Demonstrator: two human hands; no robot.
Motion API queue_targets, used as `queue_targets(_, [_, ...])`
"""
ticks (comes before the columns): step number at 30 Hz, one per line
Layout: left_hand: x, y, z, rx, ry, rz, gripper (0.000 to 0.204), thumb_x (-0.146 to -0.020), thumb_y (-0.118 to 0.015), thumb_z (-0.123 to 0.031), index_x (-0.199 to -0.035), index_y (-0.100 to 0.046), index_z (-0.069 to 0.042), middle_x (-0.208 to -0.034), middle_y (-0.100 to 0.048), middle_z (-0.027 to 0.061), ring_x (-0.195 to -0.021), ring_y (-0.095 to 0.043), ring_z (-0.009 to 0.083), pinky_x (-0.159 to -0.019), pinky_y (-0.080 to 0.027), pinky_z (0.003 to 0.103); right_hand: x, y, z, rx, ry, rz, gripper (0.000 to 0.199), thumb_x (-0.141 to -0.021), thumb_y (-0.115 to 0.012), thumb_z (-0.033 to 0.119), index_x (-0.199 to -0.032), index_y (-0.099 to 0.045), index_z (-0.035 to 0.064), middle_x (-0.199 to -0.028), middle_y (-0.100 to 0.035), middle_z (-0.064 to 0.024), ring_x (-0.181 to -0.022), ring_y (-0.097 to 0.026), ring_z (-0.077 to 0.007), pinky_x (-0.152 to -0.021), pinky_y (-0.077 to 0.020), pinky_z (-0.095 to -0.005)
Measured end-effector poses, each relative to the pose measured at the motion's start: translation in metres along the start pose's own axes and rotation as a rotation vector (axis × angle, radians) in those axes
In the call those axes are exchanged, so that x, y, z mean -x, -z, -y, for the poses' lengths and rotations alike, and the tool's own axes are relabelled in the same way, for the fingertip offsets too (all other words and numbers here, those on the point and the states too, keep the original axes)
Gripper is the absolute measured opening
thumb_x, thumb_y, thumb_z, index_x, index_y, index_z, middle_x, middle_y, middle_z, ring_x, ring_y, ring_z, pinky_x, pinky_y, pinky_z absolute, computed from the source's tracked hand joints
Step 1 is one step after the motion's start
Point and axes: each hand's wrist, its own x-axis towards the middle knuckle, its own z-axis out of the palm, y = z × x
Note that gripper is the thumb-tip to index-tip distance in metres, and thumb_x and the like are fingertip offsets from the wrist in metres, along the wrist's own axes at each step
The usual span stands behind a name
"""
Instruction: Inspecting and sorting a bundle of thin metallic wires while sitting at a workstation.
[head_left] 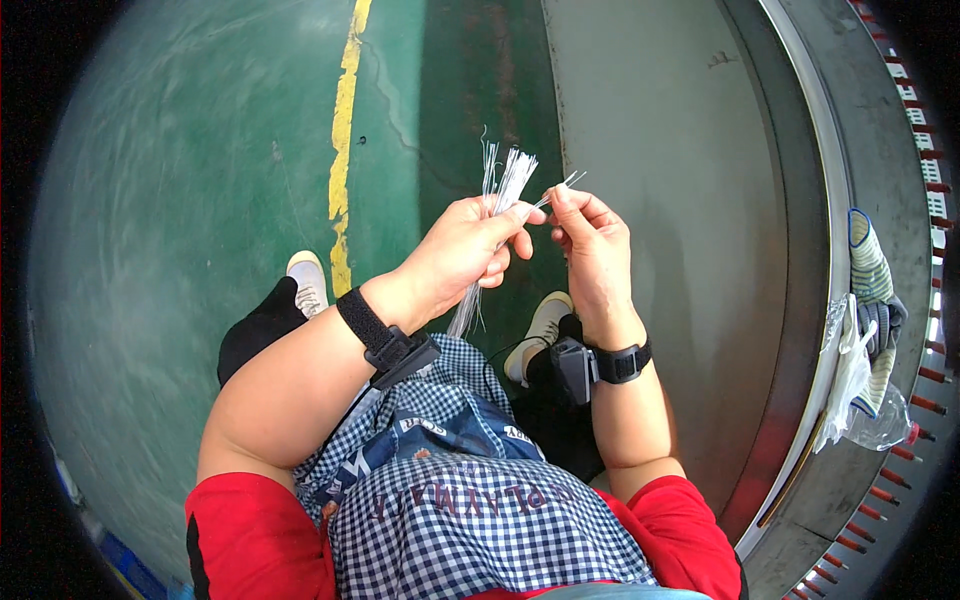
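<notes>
My left hand [465, 245] is closed around a bundle of thin white strands [516, 174], which look like wires or ties. Their tips fan out above the fist, and the lower ends hang below it over my apron. Just to the right, my right hand [595, 245] pinches a few single strands [570, 181] between thumb and fingertips. These strands slant from the left fingertips up to the right ones, and the two hands almost touch. Each wrist wears a black strap with a small dark device. What the strands are exactly, I cannot make out.
A grey metal panel [660, 120] rises to my right, topped by a ledge. On the ledge lie a striped glove [872, 262], white plastic [846, 370] and a clear bottle [880, 425]. Red-tipped rods [930, 405] line its far side. A yellow line [343, 120] crosses the green floor.
</notes>
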Motion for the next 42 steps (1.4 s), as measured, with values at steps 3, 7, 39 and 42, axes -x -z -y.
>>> queue_targets(3, [-0.003,0.003,0.002,0.004,-0.001,-0.013,0.025,-0.098,-0.051,-0.027,-0.105,-0.061,-0.005,-0.074,-0.056,-0.0013,-0.048,-0.038,0.0008,-0.042,-0.031,0.017,-0.003,0.0,-0.003,0.067,0.025,-0.013,0.018,-0.087,-0.07,0.023,-0.091,-0.069,0.0051,-0.082,-0.065,0.0033,-0.068,-0.05,-0.0039,-0.061,-0.0397,-0.0195])
queue_targets(7, [-0.005,0.002,-0.005,0.019,0.032,-0.035,0.025,-0.099,-0.05,-0.027,-0.105,-0.061,-0.005,-0.074,-0.055,-0.0019,-0.047,-0.037,0.001,-0.042,-0.03,0.017,-0.005,-0.003,0.002,0.066,0.031,-0.022,0.019,-0.088,-0.069,0.024,-0.088,-0.07,0.005,-0.081,-0.066,0.0026,-0.069,-0.052,-0.004,-0.061,-0.0409,-0.0194])
queue_targets(39, [-0.022,-0.013,-0.038,0.072,-0.469,-0.276,0.042,-0.098,-0.041,-0.048,-0.075,-0.038,-0.014,-0.061,-0.034,-0.0047,-0.047,-0.031,0.0048,-0.041,-0.027,0.02,0.021,-0.03,0.009,-0.028,-0.275,0.62,0.025,-0.095,-0.058,0.021,-0.111,-0.052,0.0028,-0.091,-0.061,-0.0013,-0.075,-0.058,-0.008,-0.068,-0.049,-0.0212])
queue_targets(42, [-0.021,-0.014,-0.037,0.058,-0.399,-0.321,0.042,-0.098,-0.041,-0.049,-0.076,-0.038,-0.013,-0.061,-0.034,-0.0043,-0.047,-0.031,0.005,-0.041,-0.027,0.02,0.021,-0.031,0.01,0.082,-0.31,0.622,0.026,-0.097,-0.054,0.032,-0.098,-0.056,0.0061,-0.076,-0.057,0.0023,-0.063,-0.053,-0.0056,-0.055,-0.0434,-0.0197])
